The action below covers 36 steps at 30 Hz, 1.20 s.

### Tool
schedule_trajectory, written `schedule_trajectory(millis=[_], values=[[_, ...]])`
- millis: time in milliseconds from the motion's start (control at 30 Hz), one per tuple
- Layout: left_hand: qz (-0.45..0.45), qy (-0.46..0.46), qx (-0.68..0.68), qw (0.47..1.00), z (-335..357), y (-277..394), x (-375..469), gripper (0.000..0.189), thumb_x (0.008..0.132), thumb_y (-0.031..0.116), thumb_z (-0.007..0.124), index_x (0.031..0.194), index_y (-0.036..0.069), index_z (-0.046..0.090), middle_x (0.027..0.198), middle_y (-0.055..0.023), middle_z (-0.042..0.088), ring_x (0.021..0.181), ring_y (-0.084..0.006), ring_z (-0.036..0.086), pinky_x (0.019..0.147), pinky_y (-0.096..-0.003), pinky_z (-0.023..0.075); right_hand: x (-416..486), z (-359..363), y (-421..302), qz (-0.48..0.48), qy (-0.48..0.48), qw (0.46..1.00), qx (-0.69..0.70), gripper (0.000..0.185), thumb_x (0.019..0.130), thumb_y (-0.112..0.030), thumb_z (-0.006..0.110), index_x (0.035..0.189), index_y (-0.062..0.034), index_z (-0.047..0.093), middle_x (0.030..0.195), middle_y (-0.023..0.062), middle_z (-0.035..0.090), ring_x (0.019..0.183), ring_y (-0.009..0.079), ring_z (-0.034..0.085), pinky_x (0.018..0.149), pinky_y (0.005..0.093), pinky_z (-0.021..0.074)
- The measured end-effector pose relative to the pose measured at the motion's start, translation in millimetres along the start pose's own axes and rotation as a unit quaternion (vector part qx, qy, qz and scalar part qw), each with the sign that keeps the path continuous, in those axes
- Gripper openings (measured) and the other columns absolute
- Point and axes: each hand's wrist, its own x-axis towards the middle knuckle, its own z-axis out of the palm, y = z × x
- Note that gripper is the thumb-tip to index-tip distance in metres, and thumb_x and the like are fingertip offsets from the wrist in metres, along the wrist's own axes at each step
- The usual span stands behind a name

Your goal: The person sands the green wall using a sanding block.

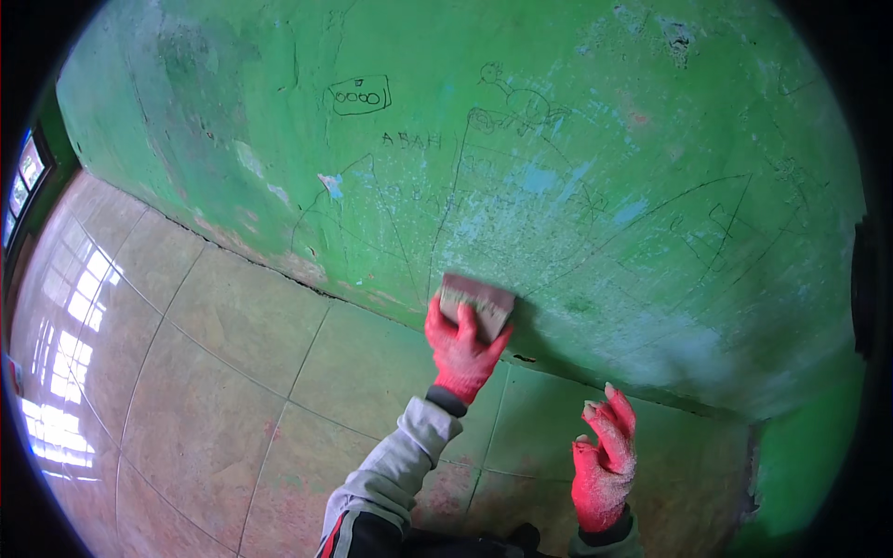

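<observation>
My left hand (466, 345), in a dusty red glove, grips a block-shaped abrasive pad (477, 301) and holds it against the low part of a green painted wall (335, 42). Around and above the block the paint is scuffed pale, with light blue patches showing. My right hand (605, 457), also in a red glove coated with dust, is raised over the floor to the right. Its fingers are partly curled and apart, with nothing between them. Pencil-like line drawings and some lettering mark the wall above.
A tiled floor (223, 349), dusty and reddish in places, meets the wall along a cracked edge. Window light reflects off the tiles at the left, near a framed window (26, 174). Another green wall (802, 446) forms a corner at the lower right.
</observation>
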Motion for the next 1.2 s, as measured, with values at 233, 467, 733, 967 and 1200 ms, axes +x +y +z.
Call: schedule_trajectory(millis=[233, 467, 733, 967, 1200], values=[[0.049, 0.101, -0.063, 0.992, -9, 66, 102, 0.071, 0.057, 0.033, 0.085, 0.119, 0.018, 0.052, 0.133, -0.0287, 0.039, 0.113, -0.0449, 0.045, 0.088, -0.0548, 0.0396, 8, 0, 3, -0.05, -0.001, 0.998, -0.026, 0.055, 0.07, 0.019, 0.054, 0.117, -0.0083, 0.064, 0.141, 0.0148, 0.04, 0.117, 0.0253, 0.05, 0.086, 0.0316, 0.0496], [0.019, -0.04, 0.027, 0.999, 5, -8, -34, 0.096, 0.062, 0.037, 0.085, 0.135, 0.008, 0.03, 0.134, -0.0349, 0.034, 0.114, -0.0508, 0.044, 0.09, -0.0592, 0.0392, -1, 4, -3, -0.008, -0.041, 0.998, 0.055, 0.052, 0.073, 0.018, 0.058, 0.118, -0.0071, 0.062, 0.142, 0.015, 0.035, 0.118, 0.0246, 0.051, 0.081, 0.0304, 0.0536], [0.09, 0.077, -0.011, 0.993, -20, 117, 147, 0.093, 0.061, 0.032, 0.086, 0.135, 0.01, 0.035, 0.134, -0.0351, 0.035, 0.113, -0.05, 0.044, 0.09, -0.057, 0.039, 6, -7, -1, -0.076, -0.024, 0.996, -0.029, 0.052, 0.072, 0.018, 0.059, 0.118, -0.0055, 0.061, 0.142, 0.0156, 0.036, 0.116, 0.0255, 0.053, 0.08, 0.0311, 0.0541], [0.061, -0.055, 0.024, 0.996, 3, -12, -28, 0.095, 0.061, 0.035, 0.086, 0.132, 0.007, 0.031, 0.131, -0.0367, 0.035, 0.109, -0.0523, 0.047, 0.083, -0.0597, 0.0429, -3, -2, -4, -0.049, -0.045, 0.996, 0.052, 0.05, 0.074, 0.018, 0.058, 0.118, -0.0058, 0.061, 0.142, 0.0131, 0.035, 0.118, 0.0242, 0.051, 0.079, 0.03, 0.0547], [0.096, 0.075, -0.003, 0.993, -19, 103, 135, 0.089, 0.063, 0.038, 0.085, 0.133, 0.01, 0.038, 0.135, -0.0354, 0.033, 0.116, -0.0506, 0.042, 0.092, -0.0576, 0.0374, -1, -9, 2, -0.05, -0.025, 0.998, 0.01, 0.05, 0.074, 0.018, 0.059, 0.118, -0.0064, 0.061, 0.14, 0.0125, 0.037, 0.117, 0.0234, 0.05, 0.081, 0.0307, 0.054]])
